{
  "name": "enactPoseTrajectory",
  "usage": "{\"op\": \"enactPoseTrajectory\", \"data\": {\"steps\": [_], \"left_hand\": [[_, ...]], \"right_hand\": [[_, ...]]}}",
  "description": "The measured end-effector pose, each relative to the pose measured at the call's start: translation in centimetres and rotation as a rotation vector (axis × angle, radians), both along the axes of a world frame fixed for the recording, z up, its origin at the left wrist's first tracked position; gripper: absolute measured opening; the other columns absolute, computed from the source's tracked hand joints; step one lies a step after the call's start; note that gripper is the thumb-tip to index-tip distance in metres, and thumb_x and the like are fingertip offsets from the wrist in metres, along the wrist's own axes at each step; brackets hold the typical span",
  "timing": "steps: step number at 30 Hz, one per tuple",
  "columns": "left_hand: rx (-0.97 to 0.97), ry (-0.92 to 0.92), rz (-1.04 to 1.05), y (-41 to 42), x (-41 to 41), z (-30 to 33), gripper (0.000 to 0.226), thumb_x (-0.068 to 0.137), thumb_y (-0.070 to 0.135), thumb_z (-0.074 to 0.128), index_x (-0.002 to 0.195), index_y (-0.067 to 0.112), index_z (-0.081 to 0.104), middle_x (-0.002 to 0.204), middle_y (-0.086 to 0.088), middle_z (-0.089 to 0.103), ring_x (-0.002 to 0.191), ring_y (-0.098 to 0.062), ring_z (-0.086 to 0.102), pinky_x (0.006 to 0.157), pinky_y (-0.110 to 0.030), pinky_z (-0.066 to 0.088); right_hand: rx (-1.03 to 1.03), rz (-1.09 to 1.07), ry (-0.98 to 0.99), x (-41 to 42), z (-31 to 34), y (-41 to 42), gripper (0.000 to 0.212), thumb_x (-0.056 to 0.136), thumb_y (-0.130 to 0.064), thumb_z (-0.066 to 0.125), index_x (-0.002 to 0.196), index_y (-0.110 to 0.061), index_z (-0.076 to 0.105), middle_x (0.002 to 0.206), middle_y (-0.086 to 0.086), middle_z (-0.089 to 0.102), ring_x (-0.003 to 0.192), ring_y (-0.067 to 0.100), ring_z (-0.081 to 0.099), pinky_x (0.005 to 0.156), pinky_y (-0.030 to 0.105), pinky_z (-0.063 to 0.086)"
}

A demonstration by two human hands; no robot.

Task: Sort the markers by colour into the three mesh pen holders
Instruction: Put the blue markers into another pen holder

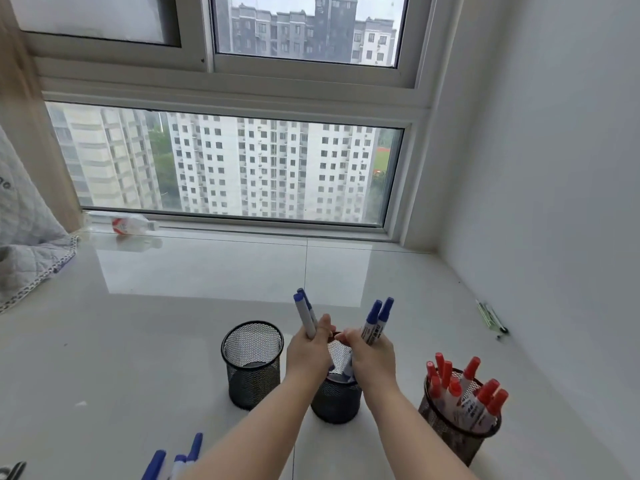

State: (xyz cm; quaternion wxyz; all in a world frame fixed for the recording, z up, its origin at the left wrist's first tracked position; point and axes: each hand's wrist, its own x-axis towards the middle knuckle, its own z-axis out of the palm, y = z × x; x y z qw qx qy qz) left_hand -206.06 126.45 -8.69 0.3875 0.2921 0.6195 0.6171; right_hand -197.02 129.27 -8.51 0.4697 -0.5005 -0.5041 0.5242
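Three black mesh pen holders stand in a row on the white tiled floor. The left holder (252,365) looks empty. My left hand (308,355) grips two blue-capped markers (305,315), caps up, over the middle holder (335,400). My right hand (372,358) is closed around two more blue markers (377,322) just beside it, above the same holder; another blue marker shows inside its rim. The right holder (457,424) is packed with several red-capped markers (485,393).
Blue markers (176,459) lie on the floor at the bottom left. A plastic bottle (121,221) lies by the window sill. A quilted grey blanket (27,244) is at the left. Green pens (491,318) rest against the right wall.
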Motion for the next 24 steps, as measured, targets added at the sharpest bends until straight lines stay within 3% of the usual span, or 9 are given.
{"op": "enactPoseTrajectory", "data": {"steps": [4, 8, 12, 15, 18, 20, 22, 24], "left_hand": [[-0.008, 0.037, -0.002, -1.5, 1.4, -0.6, 0.027, 0.092, 0.036, 0.052, 0.085, 0.014, 0.066, 0.081, -0.008, 0.068, 0.058, -0.021, 0.054, 0.051, -0.025, 0.043], [-0.007, 0.04, -0.025, -3.3, 3.3, -0.8, 0.021, 0.091, 0.03, 0.056, 0.082, 0.015, 0.067, 0.076, -0.002, 0.067, 0.07, -0.022, 0.059, 0.07, -0.033, 0.047], [0.013, 0.076, -0.042, -4.9, 4.7, -0.9, 0.016, 0.087, 0.023, 0.061, 0.072, 0.016, 0.059, 0.065, 0.003, 0.061, 0.065, -0.015, 0.057, 0.063, -0.026, 0.044], [0.002, 0.142, -0.033, -5.6, 5.1, -0.7, 0.009, 0.086, 0.024, 0.063, 0.08, 0.02, 0.057, 0.073, 0.006, 0.062, 0.067, -0.006, 0.056, 0.057, -0.014, 0.04], [0.006, 0.161, -0.063, -6.2, 5.1, -0.2, 0.009, 0.087, 0.023, 0.061, 0.095, 0.022, 0.056, 0.089, 0.006, 0.064, 0.079, -0.001, 0.059, 0.058, -0.005, 0.04], [0.042, 0.137, -0.084, -6.9, 4.9, 0.4, 0.016, 0.088, 0.019, 0.06, 0.103, 0.022, 0.055, 0.095, 0.008, 0.064, 0.087, -0.001, 0.061, 0.07, -0.008, 0.042], [0.102, 0.143, -0.084, -8.3, 4.4, 1.0, 0.02, 0.089, 0.016, 0.059, 0.106, 0.023, 0.053, 0.1, 0.01, 0.063, 0.095, -0.003, 0.06, 0.081, -0.014, 0.044], [0.153, 0.248, -0.061, -10.2, 3.8, 1.3, 0.02, 0.088, 0.014, 0.059, 0.104, 0.025, 0.054, 0.101, 0.012, 0.061, 0.097, 0.002, 0.058, 0.077, -0.007, 0.044]], "right_hand": [[0.037, 0.009, -0.052, 1.2, -0.1, -1.3, 0.021, 0.076, -0.006, 0.062, 0.058, -0.007, 0.053, 0.052, 0.005, 0.046, 0.039, 0.009, 0.041, 0.032, 0.016, 0.034], [0.079, -0.028, -0.095, 3.1, -0.4, -3.2, 0.026, 0.077, -0.006, 0.064, 0.056, -0.013, 0.051, 0.054, 0.0, 0.048, 0.048, 0.01, 0.043, 0.035, 0.011, 0.035], [0.117, -0.005, -0.094, 4.6, -0.2, -5.0, 0.024, 0.078, -0.011, 0.067, 0.064, -0.014, 0.048, 0.056, -0.003, 0.047, 0.051, 0.008, 0.043, 0.052, 0.02, 0.041], [0.139, 0.0, -0.109, 5.3, 0.0, -6.0, 0.014, 0.08, -0.014, 0.066, 0.076, -0.014, 0.053, 0.069, 0.003, 0.056, 0.065, 0.018, 0.053, 0.065, 0.032, 0.047], [0.148, -0.003, -0.154, 5.6, 0.3, -6.6, 0.011, 0.081, -0.015, 0.064, 0.083, -0.018, 0.053, 0.078, 0.003, 0.06, 0.072, 0.017, 0.059, 0.063, 0.024, 0.048], [0.147, -0.017, -0.155, 5.9, 0.9, -6.7, 0.014, 0.083, -0.014, 0.061, 0.088, -0.021, 0.051, 0.083, -0.002, 0.059, 0.078, 0.012, 0.059, 0.061, 0.017, 0.042], [0.165, -0.046, -0.172, 6.2, 1.7, -7.0, 0.017, 0.086, -0.013, 0.057, 0.099, -0.021, 0.05, 0.092, -0.006, 0.057, 0.09, 0.014, 0.058, 0.067, 0.016, 0.042], [0.228, -0.088, -0.3, 6.4, 2.4, -7.6, 0.025, 0.088, -0.011, 0.052, 0.112, -0.017, 0.05, 0.104, -0.006, 0.054, 0.104, 0.016, 0.053, 0.081, 0.022, 0.04]]}}
